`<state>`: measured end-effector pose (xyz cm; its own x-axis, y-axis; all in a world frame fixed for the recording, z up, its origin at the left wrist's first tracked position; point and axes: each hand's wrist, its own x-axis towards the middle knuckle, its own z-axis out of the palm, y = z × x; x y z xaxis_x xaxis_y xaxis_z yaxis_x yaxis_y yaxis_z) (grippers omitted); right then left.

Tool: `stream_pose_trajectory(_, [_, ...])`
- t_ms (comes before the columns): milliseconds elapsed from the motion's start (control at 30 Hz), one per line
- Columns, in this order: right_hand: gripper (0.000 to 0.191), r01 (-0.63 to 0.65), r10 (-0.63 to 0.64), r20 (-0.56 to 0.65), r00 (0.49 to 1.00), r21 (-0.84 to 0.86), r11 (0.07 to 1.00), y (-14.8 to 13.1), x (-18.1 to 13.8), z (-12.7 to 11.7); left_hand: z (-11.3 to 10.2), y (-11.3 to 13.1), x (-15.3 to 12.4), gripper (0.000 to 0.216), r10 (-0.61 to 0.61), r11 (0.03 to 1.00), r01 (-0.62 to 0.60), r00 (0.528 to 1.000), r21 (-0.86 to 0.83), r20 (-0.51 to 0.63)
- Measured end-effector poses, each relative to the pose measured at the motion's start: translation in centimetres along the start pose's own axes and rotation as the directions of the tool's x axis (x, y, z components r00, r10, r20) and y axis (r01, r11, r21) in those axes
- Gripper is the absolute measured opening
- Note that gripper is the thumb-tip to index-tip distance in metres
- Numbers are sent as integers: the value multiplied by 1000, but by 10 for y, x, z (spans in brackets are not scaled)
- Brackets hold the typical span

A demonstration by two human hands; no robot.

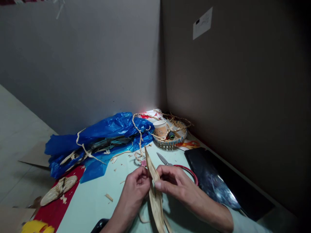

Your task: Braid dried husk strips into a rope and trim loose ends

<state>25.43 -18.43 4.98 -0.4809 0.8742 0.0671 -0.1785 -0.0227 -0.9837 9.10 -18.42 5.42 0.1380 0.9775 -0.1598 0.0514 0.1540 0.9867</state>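
Note:
Both of my hands pinch a long dried husk strip [152, 168] that stands nearly upright over the pale table [92, 200]. My left hand [136, 186] grips the strip from the left with thumb and fingers closed on it. My right hand [173, 183] holds it from the right, fingers curled round its edge. The strip's lower end runs down between my wrists and out of view. Just behind my hands lie red-handled scissors [170, 164] and a braided husk cord [139, 139] with a pink clip [143, 162] at its near end.
A crumpled blue plastic bag [107, 132] with husk strips lies at the back left. A woven basket [173, 142] holding a paper cup [160, 128] sits in the corner. A black glossy sheet [209, 174] lies on the right. Red cloth [55, 207] with loose husks lies at the left.

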Motion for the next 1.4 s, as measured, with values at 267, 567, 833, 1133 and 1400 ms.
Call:
stream_pose_trajectory(267, [17, 81, -95, 16, 995, 401, 912, -48, -13, -18, -49, 16, 17, 11, 61, 995, -81, 947, -52, -316])
stream_pose_trajectory(567, [37, 0, -268, -539, 799, -445, 896, -62, -7, -86, -86, 22, 27, 22, 75, 978, -146, 911, -148, -406])
stream_pose_trajectory(833, [39, -73, -639, -156, 753, -985, 154, -43, -1, -66, -45, 15, 6, 20, 59, 997, -46, 979, 69, -193])
stream_pose_trajectory(1133, [21, 337, -277, 259, 925, -896, 290, -16, -1, -19, -25, 1, -18, 32, -120, 980, 97, 984, 175, 128])
stream_pose_trajectory(1400, [22, 21, -209, -205, 956, -663, 748, -23, 3, -34, -31, -10, -45, 46, -313, 940, 293, 945, 173, 96])
